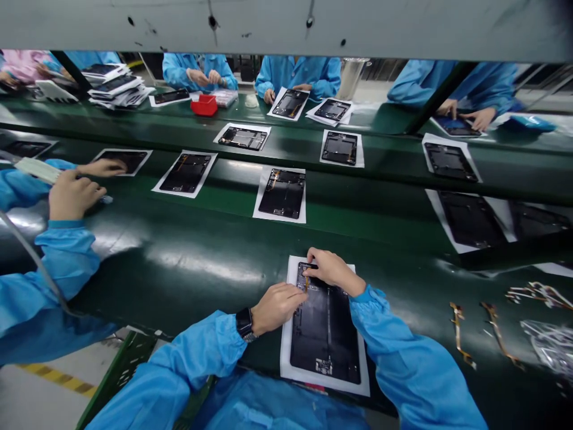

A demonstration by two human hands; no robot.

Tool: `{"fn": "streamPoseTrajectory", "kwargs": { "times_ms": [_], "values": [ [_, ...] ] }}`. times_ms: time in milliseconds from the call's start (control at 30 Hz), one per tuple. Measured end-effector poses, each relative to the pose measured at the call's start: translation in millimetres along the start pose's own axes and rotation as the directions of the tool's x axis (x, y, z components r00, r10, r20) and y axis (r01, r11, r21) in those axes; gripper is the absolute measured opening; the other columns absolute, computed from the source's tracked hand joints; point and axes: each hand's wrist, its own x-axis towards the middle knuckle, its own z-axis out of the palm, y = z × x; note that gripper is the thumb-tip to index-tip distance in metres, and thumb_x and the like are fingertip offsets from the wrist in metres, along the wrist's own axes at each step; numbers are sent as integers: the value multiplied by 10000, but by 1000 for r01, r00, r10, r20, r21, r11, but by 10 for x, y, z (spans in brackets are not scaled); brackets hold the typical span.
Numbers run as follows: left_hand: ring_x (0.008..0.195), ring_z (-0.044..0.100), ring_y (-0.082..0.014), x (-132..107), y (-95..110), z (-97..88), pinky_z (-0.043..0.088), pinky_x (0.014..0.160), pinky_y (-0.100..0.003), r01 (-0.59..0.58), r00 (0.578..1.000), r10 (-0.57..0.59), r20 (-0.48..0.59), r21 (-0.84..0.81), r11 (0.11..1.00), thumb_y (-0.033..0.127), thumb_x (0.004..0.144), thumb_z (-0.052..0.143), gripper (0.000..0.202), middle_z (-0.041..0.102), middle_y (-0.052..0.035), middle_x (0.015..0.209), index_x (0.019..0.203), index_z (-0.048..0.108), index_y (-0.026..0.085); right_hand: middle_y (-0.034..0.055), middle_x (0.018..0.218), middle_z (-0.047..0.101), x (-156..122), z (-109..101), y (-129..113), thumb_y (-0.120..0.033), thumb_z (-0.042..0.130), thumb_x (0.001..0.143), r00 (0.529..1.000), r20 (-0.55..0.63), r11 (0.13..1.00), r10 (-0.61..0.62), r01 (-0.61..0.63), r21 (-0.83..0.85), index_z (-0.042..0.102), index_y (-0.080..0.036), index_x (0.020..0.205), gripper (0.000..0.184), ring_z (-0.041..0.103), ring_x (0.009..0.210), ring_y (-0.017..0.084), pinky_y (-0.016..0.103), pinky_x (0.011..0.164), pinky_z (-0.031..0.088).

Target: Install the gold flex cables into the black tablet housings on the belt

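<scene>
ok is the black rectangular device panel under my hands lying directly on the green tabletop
No, a white rectangular sheet lies under the black panel, its margins showing against the green tabletop.

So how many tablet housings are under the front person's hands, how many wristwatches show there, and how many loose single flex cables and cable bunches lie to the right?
Tablet housing: 1
Wristwatch: 1
Loose single flex cables: 2
Cable bunch: 1
Total: 5
</scene>
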Motion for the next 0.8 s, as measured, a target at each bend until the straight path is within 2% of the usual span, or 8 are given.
{"fn": "streamPoseTrajectory", "kwargs": {
  "times_ms": [167, 300, 467, 533, 667, 800],
  "values": [
    [892, 674, -154, -21, -11, 25, 526, 787, -293, 6, 1000, -6, 19, -2, 1000, 137, 977, 436, 217, 706, -63, 978, 1078, 625, 164, 27, 868, 665, -1, -41, -70, -353, 732, 756, 1000, 10, 1000, 11, -11, -5, 572, -235, 960, 285, 620, 785, 202, 266, 589, 285],
    [906, 676, -160, -36, -14, 37, 520, 796, -299, 17, 1000, -17, -13, 7, 1000, 144, 981, 439, 216, 711, -61, 976, 1093, 622, 170, 16, 853, 662, -2, -46, -79, -349, 729, 764, 1000, -1, 1000, 9, -9, 3, 577, -239, 949, 264, 616, 776, 187, 262, 586, 285],
    [876, 668, -168, -19, 5, -10, 514, 783, -310, 63, 997, -61, -39, 52, 997, 145, 977, 449, 207, 704, -64, 933, 1074, 631, 166, 16, 905, 669, -34, 20, -19, -384, 697, 824, 998, -60, 1000, 18, -17, 21, 570, -242, 954, 231, 617, 817, 184, 262, 611, 301],
    [919, 660, -175, -3, 21, -32, 518, 796, -311, 67, 997, -64, -53, 57, 996, 135, 968, 462, 200, 699, -69, 985, 1060, 637, 170, 24, 927, 675, -52, 47, -14, -401, 711, 815, 994, -99, 999, 42, -41, 5, 564, -239, 944, 254, 620, 831, 194, 269, 612, 295],
    [1062, 642, -183, 16, 61, -37, 528, 885, -317, 2, 993, 3, -120, 36, 999, 117, 954, 496, 173, 693, -66, 1117, 1064, 624, 156, 36, 927, 679, -74, 62, -24, -480, 733, 783, 984, -133, 992, 116, -122, -37, 551, -229, 896, 330, 627, 829, 211, 279, 598, 284],
    [1045, 660, -181, -8, 100, -3, 553, 863, -316, -41, 998, 44, -52, 67, 997, 126, 969, 469, 191, 703, -66, 1116, 1079, 625, 147, 31, 919, 669, -87, 75, -9, -513, 747, 761, 978, -149, 989, 143, -146, -6, 540, -229, 884, 372, 626, 831, 212, 284, 602, 292]
  ]
}}
